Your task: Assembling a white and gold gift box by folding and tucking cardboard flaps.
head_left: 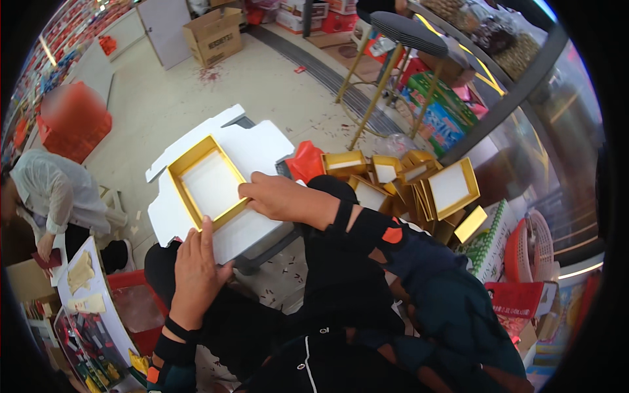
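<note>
A shallow gold-rimmed box with a white inside lies open side up on a flat white cardboard sheet, which rests over a small stool or stand. My right hand is closed at the box's right corner, its thumb and fingers gripping the wall. My left hand is at the near-left corner. Its fingers are stretched out and a fingertip touches the gold edge; the hand does not wrap round the box.
Several similar gold boxes are heaped on the floor at my right, beside a red plastic bag. A tall stool stands beyond. At left, another person in a pale jacket sits by a table. A brown carton stands far off.
</note>
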Demonstrator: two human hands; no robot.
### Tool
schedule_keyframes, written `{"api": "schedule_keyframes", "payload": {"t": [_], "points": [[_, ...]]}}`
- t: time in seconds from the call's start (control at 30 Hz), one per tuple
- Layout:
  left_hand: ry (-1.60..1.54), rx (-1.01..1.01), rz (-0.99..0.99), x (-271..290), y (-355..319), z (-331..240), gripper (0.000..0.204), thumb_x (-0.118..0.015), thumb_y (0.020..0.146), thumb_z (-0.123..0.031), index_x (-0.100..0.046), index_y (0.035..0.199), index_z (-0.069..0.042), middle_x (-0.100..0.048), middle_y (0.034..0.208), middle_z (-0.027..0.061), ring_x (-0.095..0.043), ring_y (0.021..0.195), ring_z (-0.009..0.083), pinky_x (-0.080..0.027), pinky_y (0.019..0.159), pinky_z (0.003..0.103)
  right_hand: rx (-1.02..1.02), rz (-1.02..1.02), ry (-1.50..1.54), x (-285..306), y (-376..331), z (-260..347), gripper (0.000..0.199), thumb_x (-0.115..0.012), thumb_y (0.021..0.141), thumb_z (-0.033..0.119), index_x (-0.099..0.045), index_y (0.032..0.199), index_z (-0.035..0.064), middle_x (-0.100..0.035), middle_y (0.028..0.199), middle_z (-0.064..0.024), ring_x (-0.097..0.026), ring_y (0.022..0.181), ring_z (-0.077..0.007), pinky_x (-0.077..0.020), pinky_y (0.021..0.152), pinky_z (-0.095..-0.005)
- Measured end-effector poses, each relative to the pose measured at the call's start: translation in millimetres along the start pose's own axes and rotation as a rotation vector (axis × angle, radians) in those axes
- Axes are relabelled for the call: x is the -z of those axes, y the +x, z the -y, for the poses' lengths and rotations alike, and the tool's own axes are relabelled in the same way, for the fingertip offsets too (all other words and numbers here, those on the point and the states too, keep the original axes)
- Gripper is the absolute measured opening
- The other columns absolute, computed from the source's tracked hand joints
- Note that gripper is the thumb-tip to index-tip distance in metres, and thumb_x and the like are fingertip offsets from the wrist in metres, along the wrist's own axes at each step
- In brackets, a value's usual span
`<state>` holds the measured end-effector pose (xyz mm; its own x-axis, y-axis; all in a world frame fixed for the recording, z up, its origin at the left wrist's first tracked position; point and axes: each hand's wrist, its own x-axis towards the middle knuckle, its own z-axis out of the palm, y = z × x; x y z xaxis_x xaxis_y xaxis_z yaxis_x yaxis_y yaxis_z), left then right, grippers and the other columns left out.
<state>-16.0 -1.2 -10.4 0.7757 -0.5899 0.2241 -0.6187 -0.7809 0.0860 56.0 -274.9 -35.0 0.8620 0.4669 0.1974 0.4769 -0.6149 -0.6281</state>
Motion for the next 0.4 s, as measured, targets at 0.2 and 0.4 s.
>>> {"api": "schedule_keyframes", "payload": {"t": [0.2,0.4], "points": [[0.001,0.004,-0.018,-1,1,0,0.12,-0.094,0.07,-0.019,-0.024,0.166,0.001,-0.06,0.136,0.0292,-0.062,0.123,0.0437,-0.051,0.105,0.047,0.035,0.019,-0.04,6,-3,1,0.018,-0.066,0.098,0.016,-0.067,0.115,0.0081,-0.064,0.108,-0.0179,-0.068,0.099,-0.0413,-0.054,0.084,-0.0483],[-0.218,0.091,0.048,2,-6,14,0.117,-0.091,0.078,-0.027,-0.021,0.169,-0.003,-0.059,0.14,0.0276,-0.059,0.131,0.0439,-0.049,0.109,0.048,-0.005,0.014,-0.091,27,-5,-8,0.02,-0.07,0.097,0.019,-0.069,0.115,0.0092,-0.065,0.111,-0.0174,-0.068,0.106,-0.0404,-0.0545,0.089,-0.0465]]}}
